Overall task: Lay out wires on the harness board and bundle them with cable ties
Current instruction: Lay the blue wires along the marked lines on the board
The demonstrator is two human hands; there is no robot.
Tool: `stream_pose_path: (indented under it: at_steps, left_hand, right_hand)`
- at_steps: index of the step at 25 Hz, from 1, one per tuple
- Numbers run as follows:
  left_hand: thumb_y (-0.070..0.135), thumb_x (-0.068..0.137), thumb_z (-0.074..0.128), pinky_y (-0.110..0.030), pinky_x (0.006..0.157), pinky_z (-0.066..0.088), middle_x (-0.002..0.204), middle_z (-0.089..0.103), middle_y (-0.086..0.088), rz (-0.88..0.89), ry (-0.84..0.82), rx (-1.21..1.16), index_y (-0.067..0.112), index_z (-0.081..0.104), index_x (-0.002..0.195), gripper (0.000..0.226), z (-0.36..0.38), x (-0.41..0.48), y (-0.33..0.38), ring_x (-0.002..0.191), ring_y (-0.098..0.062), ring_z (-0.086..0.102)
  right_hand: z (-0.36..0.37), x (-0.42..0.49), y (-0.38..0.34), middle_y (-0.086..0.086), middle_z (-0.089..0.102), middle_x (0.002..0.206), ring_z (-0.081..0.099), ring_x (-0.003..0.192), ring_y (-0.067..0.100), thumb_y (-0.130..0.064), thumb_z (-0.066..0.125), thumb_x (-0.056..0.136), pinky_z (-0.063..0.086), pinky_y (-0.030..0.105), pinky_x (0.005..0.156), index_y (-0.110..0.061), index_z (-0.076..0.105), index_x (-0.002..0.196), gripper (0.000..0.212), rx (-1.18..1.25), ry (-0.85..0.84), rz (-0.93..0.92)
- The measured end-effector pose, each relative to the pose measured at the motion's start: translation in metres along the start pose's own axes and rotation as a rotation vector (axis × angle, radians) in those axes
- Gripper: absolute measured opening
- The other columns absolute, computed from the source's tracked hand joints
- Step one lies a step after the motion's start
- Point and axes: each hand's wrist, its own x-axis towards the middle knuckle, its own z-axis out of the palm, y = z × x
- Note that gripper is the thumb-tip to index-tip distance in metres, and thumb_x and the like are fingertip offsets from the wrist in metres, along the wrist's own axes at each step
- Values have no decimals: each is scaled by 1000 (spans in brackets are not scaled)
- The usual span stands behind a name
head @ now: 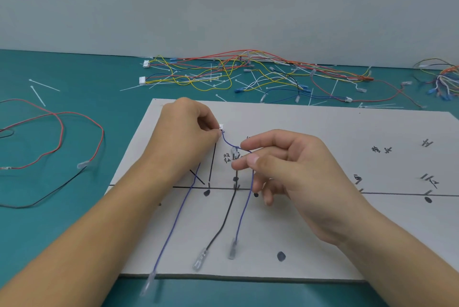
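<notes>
Connector pinched in my left hand, blue wires pinched in my right hand; I should draw them taut toward 6 o'clock along the harness board.

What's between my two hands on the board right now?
In the head view, a blue wire curves from the white connector pinched by the left hand to the right hand, which pinches it above the board.
</notes>
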Motion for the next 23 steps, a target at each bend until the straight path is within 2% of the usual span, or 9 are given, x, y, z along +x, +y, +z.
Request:
stream_pose_path:
  at_steps: [3,9,13,16,20,22,23]
  left_hand:
    - [15,81,76,-4,50,37,66,69,11,21,12,-3,23,78,75,10,1,1,-1,58,4,59]
    - [15,81,75,-4,53,39,67,70,11,47,33,11,22,78,76,9,3,1,1,62,1,61]
    - [13,81,74,-3,50,38,66,69,10,31,75,-11,21,78,77,10,0,4,1,58,5,59]
    - [13,83,73,0,49,37,65,69,11,11,21,-1,21,78,78,12,-2,5,-1,59,11,58]
    - [15,87,73,-5,50,35,67,69,12,2,-31,30,23,79,81,11,-3,6,-2,57,2,58]
    - [16,88,74,-9,53,37,68,69,13,13,-81,38,24,81,83,12,-5,7,-2,59,2,58]
    - [15,88,74,-7,51,36,68,69,14,18,-106,40,24,82,84,13,-7,7,-3,58,4,58]
  right_hand:
    - [1,0,1,8,80,92,61,56,17,2,61,95,48,27,47,-5,69,107,16,-8,-7,-5]
    - [2,-1,1,6,80,93,63,57,17,3,60,96,48,25,47,-7,69,107,17,-8,-14,-11]
    - [2,-1,0,5,80,95,64,58,18,2,60,97,49,26,47,-10,68,110,19,-13,-19,-8]
    - [2,0,0,5,80,95,64,58,18,2,60,97,49,26,46,-9,68,110,19,-17,-20,6]
    - [2,0,0,7,79,92,63,56,18,3,60,96,50,27,46,-8,69,109,19,-23,-16,25]
    - [1,1,-1,9,79,89,61,55,18,3,60,96,49,27,47,-7,69,108,19,-36,-12,35]
    - [1,1,-1,9,78,87,60,55,18,4,60,95,49,27,47,-7,69,108,19,-45,-11,43]
